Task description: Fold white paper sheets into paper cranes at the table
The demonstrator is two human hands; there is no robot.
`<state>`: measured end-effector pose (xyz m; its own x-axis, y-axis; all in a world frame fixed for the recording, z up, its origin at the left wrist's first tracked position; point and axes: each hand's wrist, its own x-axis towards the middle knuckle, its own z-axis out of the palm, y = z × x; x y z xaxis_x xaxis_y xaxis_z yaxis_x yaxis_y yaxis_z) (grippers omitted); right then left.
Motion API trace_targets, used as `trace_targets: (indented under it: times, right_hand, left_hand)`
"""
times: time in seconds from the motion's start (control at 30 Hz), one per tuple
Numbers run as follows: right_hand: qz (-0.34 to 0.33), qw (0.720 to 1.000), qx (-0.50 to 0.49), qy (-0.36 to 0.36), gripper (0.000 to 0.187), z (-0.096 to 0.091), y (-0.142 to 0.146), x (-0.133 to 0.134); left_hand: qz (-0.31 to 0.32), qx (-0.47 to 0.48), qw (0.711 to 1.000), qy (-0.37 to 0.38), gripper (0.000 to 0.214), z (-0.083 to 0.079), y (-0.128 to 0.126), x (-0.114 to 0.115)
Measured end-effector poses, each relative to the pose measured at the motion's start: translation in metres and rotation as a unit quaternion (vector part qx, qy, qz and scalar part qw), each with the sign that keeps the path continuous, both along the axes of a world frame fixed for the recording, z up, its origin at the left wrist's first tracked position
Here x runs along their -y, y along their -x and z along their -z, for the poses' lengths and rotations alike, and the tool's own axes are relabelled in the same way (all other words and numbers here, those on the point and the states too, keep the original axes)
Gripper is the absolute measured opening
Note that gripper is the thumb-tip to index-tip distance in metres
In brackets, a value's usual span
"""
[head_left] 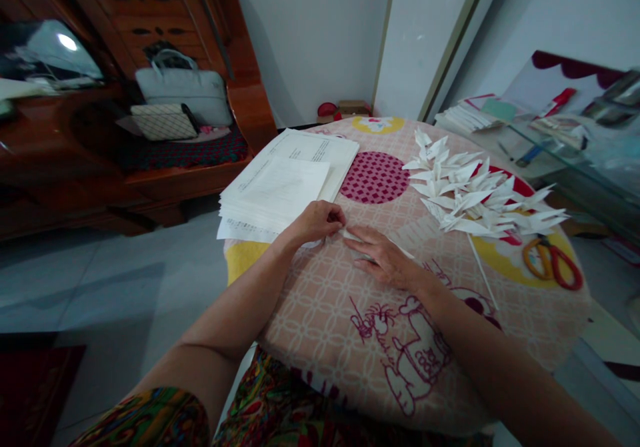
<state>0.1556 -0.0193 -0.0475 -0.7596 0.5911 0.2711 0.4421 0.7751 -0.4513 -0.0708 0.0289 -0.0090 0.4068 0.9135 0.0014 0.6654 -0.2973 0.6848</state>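
Note:
My left hand [320, 222] is curled, its fingertips pinching the edge of a small white folded paper [350, 237] on the pink patterned tablecloth [350, 327]. My right hand [383, 255] lies flat with fingers stretched out, pressing the same paper down; most of the paper is hidden under it. A stack of white sheets [285, 187] lies just beyond my left hand. A heap of several folded white paper cranes [480, 197] sits to the right of the hands.
Orange-handled scissors [553, 263] lie at the table's right edge, and a thin white strip [483, 270] runs below the cranes. A dark wooden bench [150, 167] with bags [185, 93] stands at left. A glass shelf [565, 147] with papers is at right.

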Motion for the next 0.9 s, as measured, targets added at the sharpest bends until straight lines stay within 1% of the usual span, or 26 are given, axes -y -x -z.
trace_targets:
  times: [0.13,0.27,0.47,0.6,0.7,0.77,0.9]
  right_hand:
    - [-0.004,1.0,0.012,-0.008,0.048,-0.002,0.001,0.0]
    - [-0.004,1.0,0.015,-0.016,0.049,0.0,0.001,-0.001]
    - [-0.006,0.999,0.023,-0.028,0.048,0.0,0.002,0.0]
    - [-0.001,0.999,0.017,-0.034,0.047,-0.001,0.002,0.003]
    - [0.012,0.999,-0.003,-0.041,0.052,0.001,0.003,0.005]
    - [0.018,0.999,-0.01,-0.046,0.054,0.003,0.003,0.006]
    - [0.028,0.998,-0.006,-0.051,0.052,0.006,0.004,0.007]
  left_hand:
    - [-0.001,-0.018,1.0,0.001,0.016,0.0,-0.001,0.0]
    - [-0.001,-0.04,0.999,-0.017,0.014,-0.001,-0.003,0.002]
    - [0.0,-0.04,0.999,-0.021,0.009,0.001,-0.007,0.003]
    - [-0.009,-0.041,0.999,-0.025,0.01,0.007,-0.007,-0.001]
    - [-0.016,-0.038,0.999,-0.017,0.013,0.01,-0.007,-0.004]
    - [-0.017,-0.034,0.999,-0.009,0.017,0.011,-0.007,-0.004]
    - [-0.023,-0.039,0.999,-0.006,0.022,0.009,-0.008,-0.003]
